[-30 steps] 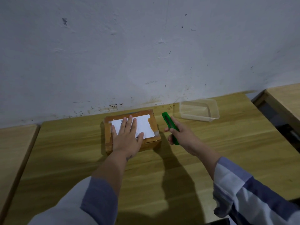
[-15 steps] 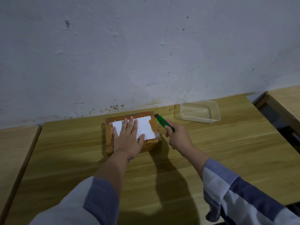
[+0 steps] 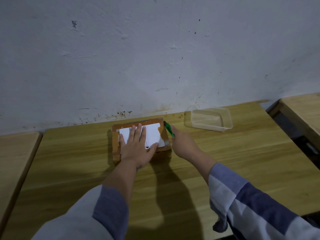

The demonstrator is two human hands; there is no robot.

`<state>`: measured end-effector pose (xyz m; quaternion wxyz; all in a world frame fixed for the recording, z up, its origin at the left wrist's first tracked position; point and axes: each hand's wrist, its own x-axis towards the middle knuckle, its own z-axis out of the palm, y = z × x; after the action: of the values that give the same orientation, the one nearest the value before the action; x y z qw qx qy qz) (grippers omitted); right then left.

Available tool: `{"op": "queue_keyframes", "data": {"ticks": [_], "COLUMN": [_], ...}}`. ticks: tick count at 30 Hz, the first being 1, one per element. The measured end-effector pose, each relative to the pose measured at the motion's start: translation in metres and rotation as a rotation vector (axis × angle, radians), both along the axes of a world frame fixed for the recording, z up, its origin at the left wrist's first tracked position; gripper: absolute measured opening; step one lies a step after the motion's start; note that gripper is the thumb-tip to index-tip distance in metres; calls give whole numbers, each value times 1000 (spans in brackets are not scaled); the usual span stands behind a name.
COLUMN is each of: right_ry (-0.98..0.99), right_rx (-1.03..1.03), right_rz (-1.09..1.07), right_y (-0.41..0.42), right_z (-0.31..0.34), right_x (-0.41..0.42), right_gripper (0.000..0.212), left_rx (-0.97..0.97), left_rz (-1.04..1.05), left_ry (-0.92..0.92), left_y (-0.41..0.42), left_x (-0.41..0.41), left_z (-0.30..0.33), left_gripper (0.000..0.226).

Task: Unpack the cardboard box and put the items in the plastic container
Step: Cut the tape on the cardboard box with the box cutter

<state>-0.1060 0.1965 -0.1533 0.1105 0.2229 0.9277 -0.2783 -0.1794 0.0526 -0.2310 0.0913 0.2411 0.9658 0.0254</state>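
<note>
A small brown cardboard box (image 3: 116, 148), taped shut and bearing a white shipping label, lies on the wooden table (image 3: 242, 153) near the wall. My left hand (image 3: 136, 148) rests flat on its top with the fingers spread. My right hand (image 3: 181, 142) grips a green utility knife (image 3: 169, 129), whose tip touches the box's far right corner. A clear, empty plastic container (image 3: 210, 121) stands to the right of the box, close to the wall.
A stained white wall (image 3: 155, 58) rises right behind the table. Another wooden table (image 3: 15, 153) adjoins on the left, and a third (image 3: 301, 108) stands at the right across a dark gap.
My right hand has brought the green knife left and forward, from beside the box to its far right corner. My left hand has stayed flat on the box.
</note>
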Motion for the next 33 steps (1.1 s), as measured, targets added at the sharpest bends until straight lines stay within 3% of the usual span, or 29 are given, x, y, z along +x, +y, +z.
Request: {"op": "queue_keyframes", "data": {"ticks": [9,14,28,33], "right_ry": [25,80,-8,-7], "right_rx": [85,-40,121,130], "right_rz": [17,-97,-69,-57], "right_y": [-1,-5,-18,-22], "right_z": [-1,-3,-7,-6], "right_x": [9,22,34,44], "right_gripper": [60,57,72,64], "left_rx": [-6,-11,-17,-21], "left_rz": [8,8,4,1], "left_ry": [-5,-4,-14,-11], "left_y": [0,1,1,0], "left_x": [1,0,0,1], "left_z": [0,0,0,1], "left_gripper": [81,82,80,81]}}
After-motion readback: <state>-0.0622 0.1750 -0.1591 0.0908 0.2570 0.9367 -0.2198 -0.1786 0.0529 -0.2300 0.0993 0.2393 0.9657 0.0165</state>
